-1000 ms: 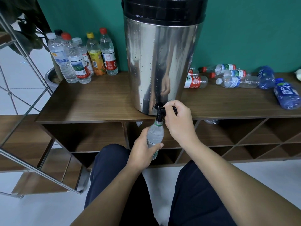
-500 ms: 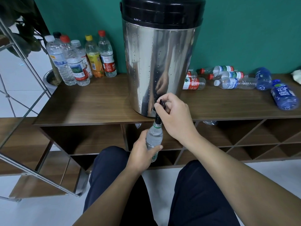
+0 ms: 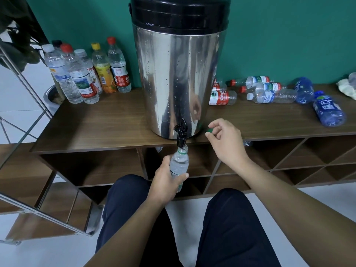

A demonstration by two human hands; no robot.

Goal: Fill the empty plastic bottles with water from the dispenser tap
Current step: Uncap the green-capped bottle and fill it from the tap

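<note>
Bottle [image 3: 179,163] is standing upright, long axis vertical, its open mouth sitting directly under the tap [image 3: 181,136] of the dispenser [image 3: 179,74], just beneath the spout and apparently not quite touching it. Left hand [image 3: 165,182] is gripping the bottle around its lower body, below and in front of the shelf [image 3: 96,128] edge. Right hand [image 3: 224,140] is hovering right of the tap, level with it, fingers loosely curled and apparently pinching a small green cap [image 3: 209,130]. The right hand is the nearer to the tap, so working it falls to that hand.
</note>
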